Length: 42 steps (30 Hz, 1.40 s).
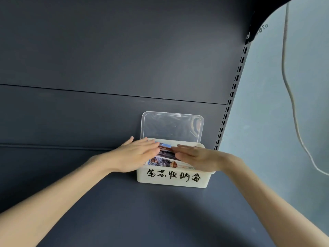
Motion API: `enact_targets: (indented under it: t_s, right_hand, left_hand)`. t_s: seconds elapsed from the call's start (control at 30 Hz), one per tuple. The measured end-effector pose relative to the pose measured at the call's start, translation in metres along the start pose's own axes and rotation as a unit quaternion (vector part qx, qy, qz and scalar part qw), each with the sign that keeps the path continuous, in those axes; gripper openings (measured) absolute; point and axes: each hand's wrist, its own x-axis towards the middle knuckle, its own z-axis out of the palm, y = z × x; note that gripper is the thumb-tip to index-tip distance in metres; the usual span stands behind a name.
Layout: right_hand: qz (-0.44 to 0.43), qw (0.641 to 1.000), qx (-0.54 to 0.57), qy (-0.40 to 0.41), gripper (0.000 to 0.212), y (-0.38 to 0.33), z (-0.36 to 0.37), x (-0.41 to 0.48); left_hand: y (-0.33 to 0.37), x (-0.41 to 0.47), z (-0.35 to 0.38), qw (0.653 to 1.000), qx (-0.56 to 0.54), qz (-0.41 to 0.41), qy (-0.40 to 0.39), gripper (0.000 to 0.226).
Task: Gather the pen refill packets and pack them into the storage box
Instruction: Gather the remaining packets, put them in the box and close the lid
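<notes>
Head view: I see the left hand (137, 155) and right hand (198, 158), fingers straight, holding nothing, flat on refill packets (166, 154) beneath them in the storage box (173, 181).

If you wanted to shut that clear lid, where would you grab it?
Probably the top edge of the lid, from above: it stands upright at the back of the box, its lower edge meets the rim, leaving the top free.

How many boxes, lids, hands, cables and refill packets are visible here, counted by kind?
storage box: 1
clear lid: 1
hands: 2, left hand and right hand
wall cable: 1
pen refill packets: not countable, overlapping under the hands
Total without packets: 5
</notes>
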Motion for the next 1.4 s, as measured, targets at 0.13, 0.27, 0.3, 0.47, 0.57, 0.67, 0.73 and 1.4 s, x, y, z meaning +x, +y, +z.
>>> enact_targets:
  t_s: [0.13,0.27,0.3,0.47,0.57,0.67,0.73,1.4]
  right_hand:
    - [-0.01,0.999,-0.028,0.012,0.045,-0.006,0.006,-0.006]
    - [0.007,0.998,-0.046,0.038,0.043,-0.01,0.008,-0.007]
    - [0.005,0.998,-0.044,0.042,0.043,-0.01,0.008,-0.007]
    - [-0.018,0.996,-0.001,0.086,0.041,-0.003,0.015,-0.002]
    - [-0.017,0.994,-0.005,0.11,0.043,-0.004,0.017,-0.003]
    - [-0.021,0.989,-0.015,0.143,0.044,-0.006,0.017,-0.003]
    - [-0.015,0.989,-0.017,0.148,0.044,-0.005,0.019,-0.002]
    - [0.013,0.939,0.09,0.333,0.044,0.016,0.013,0.007]
  left_hand:
    - [0.004,0.005,-0.001,0.992,0.1,-0.015,-0.079,0.053]
    - [0.01,0.008,-0.006,0.993,0.068,-0.038,-0.09,0.057]
    - [0.01,0.007,-0.004,0.994,0.081,-0.034,-0.067,0.058]
    - [0.002,0.002,0.003,0.985,0.135,0.008,0.103,0.046]
    - [0.004,0.002,0.002,0.985,0.161,0.007,0.06,0.043]
    - [0.011,0.007,0.004,0.986,0.16,0.012,0.036,0.044]
    - [0.008,0.012,0.006,0.988,0.148,0.01,0.035,0.042]
    - [0.008,0.017,0.002,0.948,-0.075,-0.064,0.303,0.033]
